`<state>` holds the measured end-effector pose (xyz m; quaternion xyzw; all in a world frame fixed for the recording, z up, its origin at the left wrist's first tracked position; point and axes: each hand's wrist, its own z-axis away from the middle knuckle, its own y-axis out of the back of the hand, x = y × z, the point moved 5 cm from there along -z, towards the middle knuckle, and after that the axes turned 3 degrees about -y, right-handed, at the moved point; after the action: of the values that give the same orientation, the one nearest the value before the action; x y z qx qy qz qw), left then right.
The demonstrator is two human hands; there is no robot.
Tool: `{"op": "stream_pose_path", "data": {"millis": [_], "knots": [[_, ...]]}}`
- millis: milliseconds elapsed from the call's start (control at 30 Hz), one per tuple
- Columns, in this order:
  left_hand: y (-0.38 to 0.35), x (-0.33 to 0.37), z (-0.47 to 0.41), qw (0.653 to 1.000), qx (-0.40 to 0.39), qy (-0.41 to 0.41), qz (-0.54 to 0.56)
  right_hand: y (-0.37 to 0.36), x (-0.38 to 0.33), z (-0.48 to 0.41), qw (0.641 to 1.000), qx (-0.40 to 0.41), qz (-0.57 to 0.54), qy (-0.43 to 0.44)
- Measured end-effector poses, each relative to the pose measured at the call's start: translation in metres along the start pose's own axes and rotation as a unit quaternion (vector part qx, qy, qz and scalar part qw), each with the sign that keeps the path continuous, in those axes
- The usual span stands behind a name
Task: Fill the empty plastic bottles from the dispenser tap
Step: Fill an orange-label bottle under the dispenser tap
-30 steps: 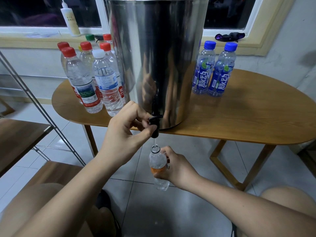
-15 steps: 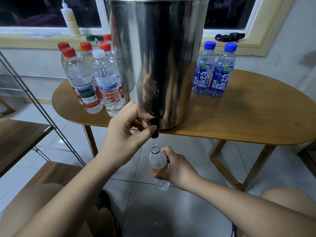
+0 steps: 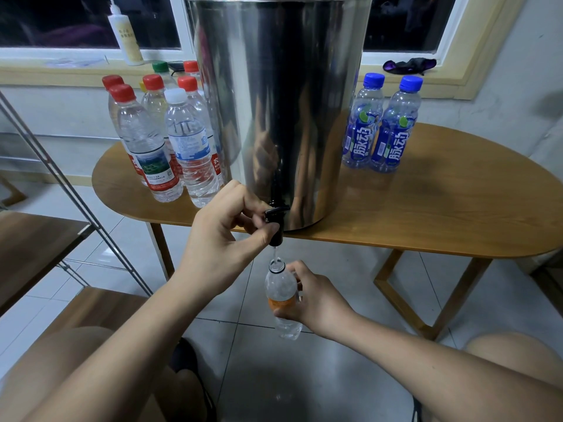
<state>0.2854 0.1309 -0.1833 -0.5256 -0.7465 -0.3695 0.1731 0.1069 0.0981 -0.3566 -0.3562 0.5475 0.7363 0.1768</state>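
Light: indoor, even, rather dim; I take the source to be overhead, but cannot be sure.
Windows (image 3: 76, 22): black glass, dark outside.
Steel dispenser (image 3: 274, 102): soft streaked reflections, mild glare only.
Table (image 3: 457, 208): faint shadows beside the blue-capped bottles (image 3: 377, 126) and the dispenser's base.
Floor tiles (image 3: 304, 376): dull sheen.
Edges: I see wide-angle bending in the rack rail (image 3: 61, 177) and the table rim.
Focus: centre sharp; forearms (image 3: 122, 376) at the bottom edge slightly soft.
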Motion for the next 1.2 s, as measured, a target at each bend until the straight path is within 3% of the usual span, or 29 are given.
{"op": "stream_pose_path", "data": {"millis": [1200], "knots": [[-0.0002,-0.0022,0.0005,1.000,0.000,0.004,0.013,0.0006,-0.0020,0.0006,1.000,-0.005,0.011,-0.003]]}}
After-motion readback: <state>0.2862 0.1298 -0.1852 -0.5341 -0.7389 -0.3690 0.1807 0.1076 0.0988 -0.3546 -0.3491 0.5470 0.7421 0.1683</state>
